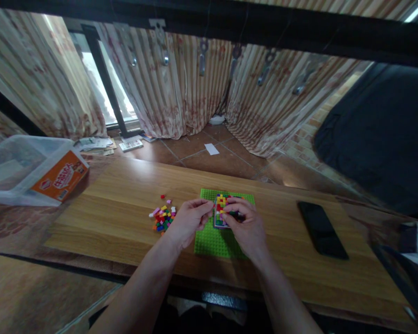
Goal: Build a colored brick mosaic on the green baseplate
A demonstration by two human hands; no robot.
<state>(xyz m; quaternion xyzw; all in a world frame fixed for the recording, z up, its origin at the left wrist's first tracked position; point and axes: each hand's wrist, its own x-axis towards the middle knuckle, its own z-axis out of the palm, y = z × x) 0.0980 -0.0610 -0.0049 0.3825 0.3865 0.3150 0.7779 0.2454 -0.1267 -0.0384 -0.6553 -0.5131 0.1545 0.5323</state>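
A green studded baseplate point(209, 243) lies on the wooden table, with a block of small multicoloured toy bricks point(219, 218) built up on it. My left hand point(191, 220) is at the block's left side, thumb and index finger pinched together. Whatever lies between those fingertips is too small to make out. Over the block's right side, my right hand point(246, 227) is closed, its thumb and fingertips around a small yellow toy brick point(223, 212) at the block's surface. Its fingers hide part of the block. Left of my left hand sits a loose pile of toy bricks point(163, 218).
A black phone point(322, 229) lies on the right of the wooden table point(125, 195). At far left stands a clear plastic bin point(24, 171) with an orange label. Papers point(95, 144) lie beyond the table, and a dark bar point(209, 18) crosses above.
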